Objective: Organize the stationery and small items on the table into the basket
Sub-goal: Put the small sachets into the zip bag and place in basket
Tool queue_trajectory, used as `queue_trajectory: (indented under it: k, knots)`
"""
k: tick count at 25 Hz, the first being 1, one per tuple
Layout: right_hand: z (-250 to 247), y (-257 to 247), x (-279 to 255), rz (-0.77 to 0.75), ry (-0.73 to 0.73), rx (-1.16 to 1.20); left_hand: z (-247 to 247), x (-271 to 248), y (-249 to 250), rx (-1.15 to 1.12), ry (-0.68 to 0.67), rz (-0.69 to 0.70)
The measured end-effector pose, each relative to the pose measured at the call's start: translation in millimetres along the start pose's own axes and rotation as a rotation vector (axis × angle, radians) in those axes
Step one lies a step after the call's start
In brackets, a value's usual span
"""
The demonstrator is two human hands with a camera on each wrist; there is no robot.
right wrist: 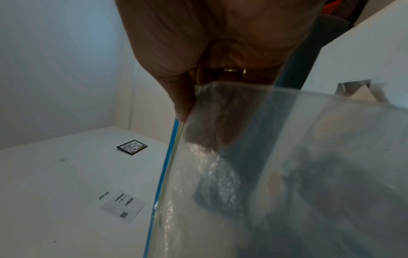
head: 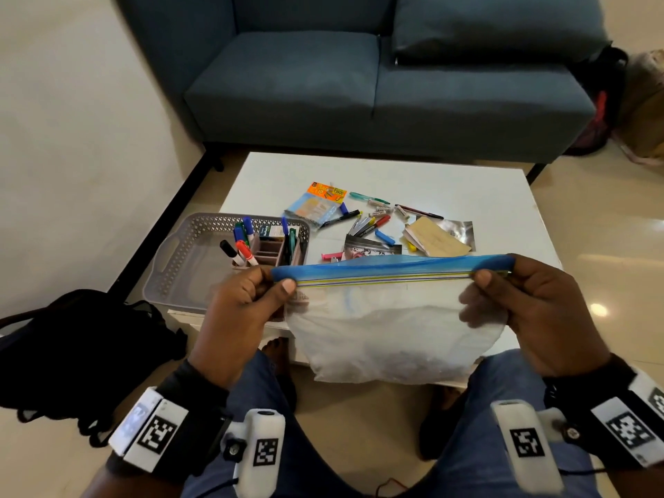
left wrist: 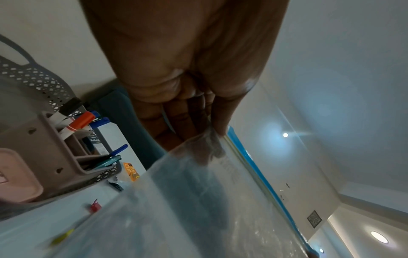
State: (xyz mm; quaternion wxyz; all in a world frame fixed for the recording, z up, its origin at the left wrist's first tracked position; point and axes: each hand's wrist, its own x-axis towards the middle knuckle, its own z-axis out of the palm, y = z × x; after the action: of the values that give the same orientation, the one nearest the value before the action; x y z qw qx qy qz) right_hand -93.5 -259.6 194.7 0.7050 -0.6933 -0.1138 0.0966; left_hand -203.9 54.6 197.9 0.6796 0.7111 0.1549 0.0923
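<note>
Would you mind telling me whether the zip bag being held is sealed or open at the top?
It looks sealed: the zip bag has its blue strip flat, stretched between the left hand and right hand.

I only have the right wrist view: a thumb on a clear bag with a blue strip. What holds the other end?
Observer: The left hand pinches the other end of the zip bag.
Operator: Where is the basket?
Observer: The basket sits at the table's left edge, beyond the left hand.
Operator: Anything in it?
Observer: Markers stand in an organizer inside it.
</note>
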Motion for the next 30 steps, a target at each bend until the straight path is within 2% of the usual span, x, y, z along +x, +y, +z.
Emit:
queue_trajectory:
  k: [5,10,12,15,18,23,25,28,30]
  knots:
    - [11.1,7.7,-4.3,0.008,-0.161,0.002,2.9,3.0,5.2,-0.196,0.064,-0.016]
    - [17.1,-0.1,12.2,0.066,-0.041,0.065,-1.2,10.4,9.1,-0.09,-0.067,-0.023]
    - [14.8,-1.4,21.1,0.096,-0.002,0.072,-1.2,14.9,6.6,-0.058,-0.037,-0.007]
    - [11.2,1.7,19.0,0.106,0.076,-0.018,4.2,10.6,5.3,-0.07,0.081,0.02]
    - [11.6,8.0,4.5,0.126,0.128,-0.111,5.4,-4.0,-1.7,0.064,0.074,0.063]
    - [10.0,16.6,-3.2,0.156,0.045,-0.108,-8.0,-11.5,-19.3,0.255,-0.045,0.051]
    - [2.8,17.2,-5.5,0.157,-0.048,-0.11,-17.3,-13.7,-23.4,0.411,-0.129,0.035]
    - [-2.1,18.7,-10.8,0.131,-0.257,-0.353,-29.6,-13.0,-29.2,0.751,-0.148,0.096]
    - [-2.4,24.9,-9.6,0.167,-0.27,-0.381,-31.9,-12.0,-28.8,0.878,-0.192,0.101]
